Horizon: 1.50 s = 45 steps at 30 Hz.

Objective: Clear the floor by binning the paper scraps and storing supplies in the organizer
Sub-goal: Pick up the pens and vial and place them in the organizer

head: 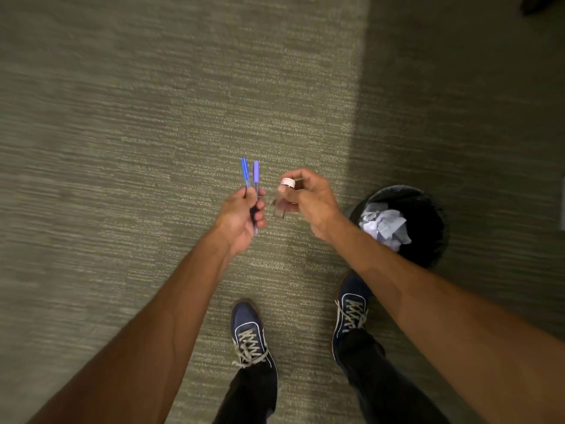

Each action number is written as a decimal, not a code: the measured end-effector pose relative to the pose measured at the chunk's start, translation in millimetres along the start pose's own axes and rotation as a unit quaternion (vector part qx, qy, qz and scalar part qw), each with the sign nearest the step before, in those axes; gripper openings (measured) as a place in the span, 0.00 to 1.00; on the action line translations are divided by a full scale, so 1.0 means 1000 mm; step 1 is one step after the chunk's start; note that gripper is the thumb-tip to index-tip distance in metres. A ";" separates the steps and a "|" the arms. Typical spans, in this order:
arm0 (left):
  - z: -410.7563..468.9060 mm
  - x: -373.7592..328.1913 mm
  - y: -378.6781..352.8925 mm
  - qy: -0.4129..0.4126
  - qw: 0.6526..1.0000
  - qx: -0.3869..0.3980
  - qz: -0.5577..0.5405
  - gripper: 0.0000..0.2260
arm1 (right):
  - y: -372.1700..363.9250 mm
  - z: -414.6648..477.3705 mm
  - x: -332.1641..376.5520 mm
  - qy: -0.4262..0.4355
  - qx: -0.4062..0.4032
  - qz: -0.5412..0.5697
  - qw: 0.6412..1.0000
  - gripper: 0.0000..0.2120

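My left hand (pixel 241 217) is closed around two pens (pixel 250 175) with blue and purple caps that point away from me. My right hand (pixel 308 203) holds a small clear item with a white round cap (pixel 288 182), close beside the pens; what it is stays unclear. Both hands hover above the carpet at the middle of the view. To the right stands a black bin (pixel 428 215) with crumpled white paper scraps (pixel 386 224) inside. The organizer is out of view.
Grey-green striped carpet (pixel 153 133) covers the floor around me. My two dark blue shoes (pixel 249 332) stand below the hands, the right shoe near the bin. A dark shape (pixel 541 3) sits at the top right corner.
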State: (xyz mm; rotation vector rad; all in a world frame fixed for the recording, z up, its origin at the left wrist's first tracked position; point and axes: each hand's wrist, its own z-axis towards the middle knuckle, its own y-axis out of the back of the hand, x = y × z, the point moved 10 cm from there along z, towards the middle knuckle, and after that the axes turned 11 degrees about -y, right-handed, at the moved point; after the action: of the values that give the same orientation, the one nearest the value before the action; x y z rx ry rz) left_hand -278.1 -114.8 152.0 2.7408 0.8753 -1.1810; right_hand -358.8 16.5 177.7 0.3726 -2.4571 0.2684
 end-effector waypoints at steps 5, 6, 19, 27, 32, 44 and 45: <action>-0.071 -0.059 -0.042 -0.036 0.997 0.058 -0.034 0.12 | 0.005 -0.082 0.062 0.039 -0.010 0.019 0.999 0.13; -0.087 -0.071 -0.050 -0.042 0.996 0.068 -0.035 0.12 | 0.007 -0.098 0.073 0.052 -0.017 0.022 0.998 0.13; -0.306 -0.233 -0.146 -0.134 0.980 0.150 0.010 0.11 | 0.046 -0.351 0.207 0.160 -0.054 0.088 0.982 0.13; -0.426 -0.283 -0.229 -0.156 0.963 0.222 -0.014 0.11 | 0.114 -0.511 0.239 0.232 -0.100 0.135 0.958 0.13; -0.478 -0.288 -0.290 -0.161 0.949 0.268 0.041 0.10 | 0.174 -0.593 0.245 0.258 -0.176 0.147 0.939 0.13; -0.563 -0.257 -0.483 -0.154 0.929 0.322 0.092 0.08 | 0.353 -0.714 0.240 0.271 -0.311 0.142 0.900 0.12; -0.567 -0.252 -0.499 -0.154 0.928 0.325 0.095 0.08 | 0.369 -0.721 0.237 0.268 -0.321 0.138 0.898 0.12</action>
State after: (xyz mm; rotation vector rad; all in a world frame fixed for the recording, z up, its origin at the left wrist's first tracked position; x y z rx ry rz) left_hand -296.7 319.2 819.0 2.8444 0.1841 -2.0794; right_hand -256.7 516.7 849.1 -0.3070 -1.8949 -0.2979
